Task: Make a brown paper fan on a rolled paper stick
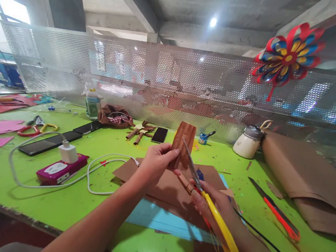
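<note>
My left hand [155, 161] pinches a folded, pleated piece of brown paper [183, 142] and holds it upright over the green table [27, 191]. My right hand [216, 206] grips yellow-handled scissors [208, 201]; their blades reach up to the lower right edge of the brown paper. A small brown paper roll [185, 182] also lies against the fingers of my right hand. Under both hands lie flat brown paper sheets [167, 186] on a light blue sheet [157, 220].
A pink power strip [59, 170] with a white charger and looping cable sits at the left, by phones [47, 144] and red-yellow scissors [34, 127]. An orange box cutter [279, 213] and a roll of brown paper [308, 174] lie at the right. A white kettle-like jar [248, 141] stands by the mesh screen.
</note>
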A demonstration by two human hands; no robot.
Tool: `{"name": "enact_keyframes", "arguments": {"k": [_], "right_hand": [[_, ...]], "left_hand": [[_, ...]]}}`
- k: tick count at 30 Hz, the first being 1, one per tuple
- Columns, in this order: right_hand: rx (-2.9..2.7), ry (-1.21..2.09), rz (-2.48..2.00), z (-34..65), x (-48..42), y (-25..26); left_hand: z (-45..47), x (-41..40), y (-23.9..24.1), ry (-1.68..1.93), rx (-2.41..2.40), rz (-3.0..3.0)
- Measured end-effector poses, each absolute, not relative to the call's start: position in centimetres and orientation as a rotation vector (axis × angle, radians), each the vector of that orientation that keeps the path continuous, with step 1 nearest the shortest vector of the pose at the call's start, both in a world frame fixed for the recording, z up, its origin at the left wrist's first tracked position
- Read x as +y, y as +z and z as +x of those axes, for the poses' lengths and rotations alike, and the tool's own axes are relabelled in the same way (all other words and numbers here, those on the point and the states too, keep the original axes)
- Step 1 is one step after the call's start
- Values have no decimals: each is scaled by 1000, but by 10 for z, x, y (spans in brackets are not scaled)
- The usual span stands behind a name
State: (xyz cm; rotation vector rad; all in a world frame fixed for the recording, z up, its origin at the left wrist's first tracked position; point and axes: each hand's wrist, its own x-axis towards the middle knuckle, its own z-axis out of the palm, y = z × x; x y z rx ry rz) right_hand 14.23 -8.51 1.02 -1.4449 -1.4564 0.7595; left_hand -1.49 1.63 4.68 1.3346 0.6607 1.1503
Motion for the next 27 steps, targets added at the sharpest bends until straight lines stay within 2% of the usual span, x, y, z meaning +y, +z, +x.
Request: {"name": "enact_keyframes", "arguments": {"k": [12, 27], "right_hand": [[-1457, 700, -1460, 141, -84, 5], [-1483, 619, -1517, 142, -87, 8]], "left_hand": [[-11, 12, 43, 1189, 712, 1497], [-12, 14, 43, 1127, 631, 1351]]}}
